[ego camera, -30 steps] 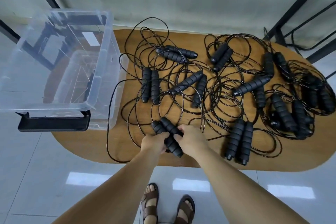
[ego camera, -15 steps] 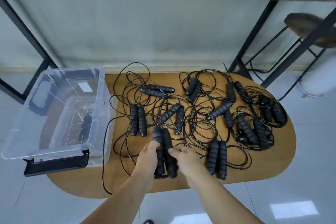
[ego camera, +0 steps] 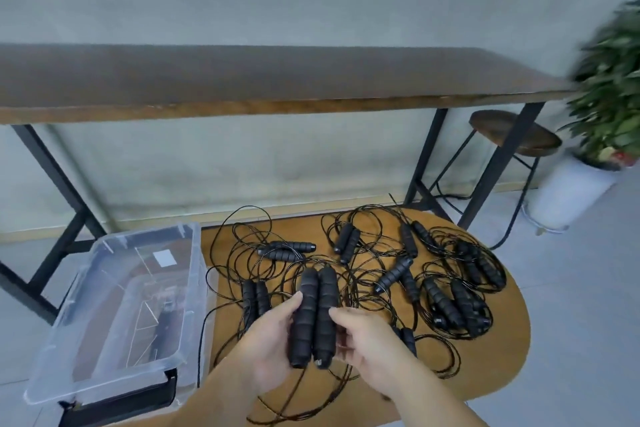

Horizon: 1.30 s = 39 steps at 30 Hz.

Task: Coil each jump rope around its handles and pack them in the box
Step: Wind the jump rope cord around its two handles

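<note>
Black handles stand upright, gripped between left hand and right hand.

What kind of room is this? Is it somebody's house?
Hard to say for sure. It looks like a plain indoor room, maybe an office or a studio: a long wooden table on black metal legs along a bare wall, a round stool, a potted plant and a grey tiled floor.

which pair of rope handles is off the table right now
The handle pair side by side between the left hand and right hand; every other pair lies on the wooden table.
</note>
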Motion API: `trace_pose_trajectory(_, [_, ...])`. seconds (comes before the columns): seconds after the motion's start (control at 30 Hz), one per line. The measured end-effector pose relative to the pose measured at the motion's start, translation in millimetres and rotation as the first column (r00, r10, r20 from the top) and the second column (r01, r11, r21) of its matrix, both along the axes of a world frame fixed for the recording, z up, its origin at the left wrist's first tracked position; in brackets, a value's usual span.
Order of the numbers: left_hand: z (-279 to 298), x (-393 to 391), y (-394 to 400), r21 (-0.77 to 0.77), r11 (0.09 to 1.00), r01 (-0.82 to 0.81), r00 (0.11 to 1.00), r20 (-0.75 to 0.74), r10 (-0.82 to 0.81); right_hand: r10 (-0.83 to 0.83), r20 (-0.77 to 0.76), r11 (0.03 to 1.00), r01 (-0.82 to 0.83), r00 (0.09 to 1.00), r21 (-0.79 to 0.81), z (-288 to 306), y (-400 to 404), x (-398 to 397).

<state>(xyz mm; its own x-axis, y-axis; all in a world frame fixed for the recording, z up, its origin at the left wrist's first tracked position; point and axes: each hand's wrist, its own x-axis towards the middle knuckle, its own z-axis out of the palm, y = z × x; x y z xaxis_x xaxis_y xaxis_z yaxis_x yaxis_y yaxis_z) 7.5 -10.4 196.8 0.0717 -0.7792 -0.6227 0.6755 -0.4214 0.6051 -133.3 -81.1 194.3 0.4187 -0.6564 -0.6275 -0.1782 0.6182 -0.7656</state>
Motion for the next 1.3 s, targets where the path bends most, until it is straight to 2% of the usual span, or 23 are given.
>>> trace_pose_trajectory(0.13, [15,7,0,-0.020,0.998,0.052,0.996,-0.074,-0.053,0.059,-0.018,0.997,-0.060,0.998,-0.047,20,1,3])
trace_pose_trajectory(0.27, [26,19,-1,-0.045,0.989,0.140,0.984,-0.108,-0.144,0.167,-0.171,0.960,-0.199,0.971,-0.196,38,3,8])
trace_pose_trajectory(0.37, [35,27,-4,-0.066,0.981,0.182,0.980,-0.072,-0.187,0.211,-0.311,0.895,-0.312,0.927,-0.320,55,3,12])
trace_pose_trajectory(0.47, [45,32,-7,-0.094,0.978,0.186,0.977,-0.093,-0.194,0.238,-0.443,0.788,-0.438,0.865,-0.432,67,1,15])
trace_pose_trajectory(0.67, [57,41,-21,-0.080,0.973,0.219,0.969,-0.103,-0.226,0.287,-0.534,0.691,-0.558,0.795,-0.459,77,-17,15])
trace_pose_trajectory(0.73, [59,43,-25,-0.071,0.972,0.224,0.966,-0.113,-0.231,0.305,-0.532,0.671,-0.575,0.790,-0.469,81,-26,14])
trace_pose_trajectory(0.8, [61,46,-27,-0.087,0.970,0.227,0.963,-0.128,-0.237,0.251,-0.537,0.639,-0.555,0.805,-0.533,88,-37,13])
trace_pose_trajectory(0.87, [66,49,-31,-0.118,0.966,0.232,0.959,-0.139,-0.247,0.075,-0.485,0.590,-0.431,0.871,-0.682,93,-56,12])
trace_pose_trajectory(0.93, [74,50,-35,-0.164,0.955,0.245,0.947,-0.173,-0.273,-0.067,-0.338,0.531,-0.253,0.939,-0.809,99,-74,15])
trace_pose_trajectory(1.0, [83,48,-41,-0.223,0.936,0.272,0.933,-0.176,-0.313,-0.009,-0.263,0.490,-0.225,0.965,-0.842,105,-93,20])
trace_pose_trajectory(1.03, [88,47,-44,-0.247,0.926,0.285,0.929,-0.169,-0.331,0.056,-0.228,0.508,-0.225,0.972,-0.831,108,-100,24])
trace_pose_trajectory(1.07, [93,46,-49,-0.270,0.917,0.294,0.926,-0.155,-0.343,0.118,-0.168,0.557,-0.205,0.979,-0.805,112,-107,29])
trace_pose_trajectory(1.17, [109,44,-64,-0.321,0.901,0.293,0.934,-0.104,-0.341,0.140,0.103,0.823,-0.058,0.985,-0.564,118,-131,43])
trace_pose_trajectory(1.23, [120,43,-74,-0.355,0.901,0.249,0.953,-0.076,-0.293,0.100,0.261,0.905,0.022,0.960,-0.425,118,-144,51])
trace_pose_trajectory(1.3, [128,40,-83,-0.364,0.913,0.185,0.975,-0.049,-0.217,0.069,0.361,0.945,0.054,0.930,-0.321,121,-154,55])
